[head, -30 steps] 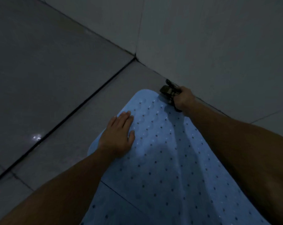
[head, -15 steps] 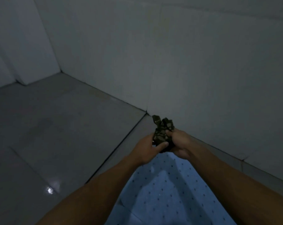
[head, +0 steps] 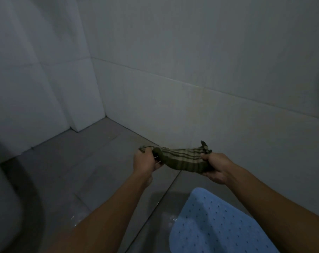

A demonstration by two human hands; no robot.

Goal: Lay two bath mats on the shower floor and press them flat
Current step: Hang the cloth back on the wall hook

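Note:
A light blue bath mat (head: 215,223) with rows of small holes lies flat on the grey tiled floor at the lower right. Above the floor I hold a green striped mat (head: 180,157), bunched and stretched between both hands. My left hand (head: 145,162) grips its left end with curled fingers. My right hand (head: 216,168) grips its right end. The striped mat hangs in the air, beyond the blue mat's rounded far end and apart from it.
Tiled walls (head: 191,79) meet in a corner at the back left. The grey floor (head: 78,161) stretches left of the blue mat, with a dark grout line running toward me. A pale curved object (head: 1,207) fills the lower left edge.
My left hand left the blue mat and joined my right on the bunched striped mat. Both hands then pulled apart, stretching it sideways. The view tilted up toward the walls.

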